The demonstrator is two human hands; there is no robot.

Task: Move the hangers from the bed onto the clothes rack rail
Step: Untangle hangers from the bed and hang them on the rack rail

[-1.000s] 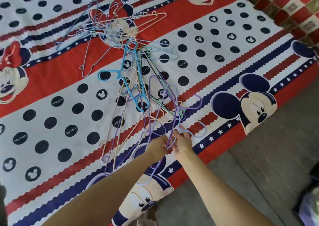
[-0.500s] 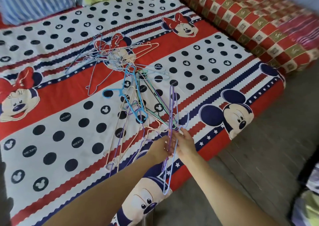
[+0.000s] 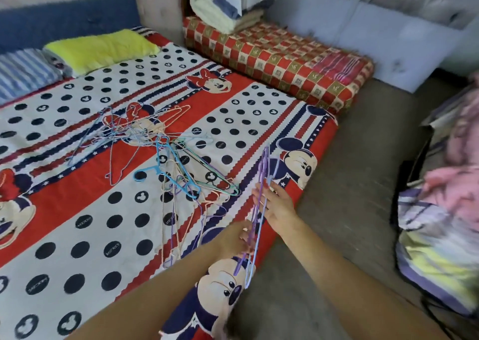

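A few thin purple and blue wire hangers [image 3: 262,184] stand upright above the bed's near edge, lifted clear of the sheet. My left hand [image 3: 237,237] grips their lower part. My right hand [image 3: 276,204] holds them higher up, near the hooks. A tangled pile of several wire hangers [image 3: 178,173] in blue, pink, green and purple lies on the cartoon-print bed [image 3: 77,210], stretching back to a second cluster of hangers [image 3: 134,127]. No clothes rack rail shows in this view.
A second mattress [image 3: 285,62] with a red checked cover lies beyond the bed, folded bedding [image 3: 228,5] stacked on it. Pillows [image 3: 98,46] sit at the headboard. Grey floor [image 3: 350,184] runs along the bed's right side, where blurred clothes [image 3: 445,223] hang.
Both hands have lifted the purple and blue hangers off the pile and turned them upright. The camera has tilted up and swung right, showing the second mattress and floor.
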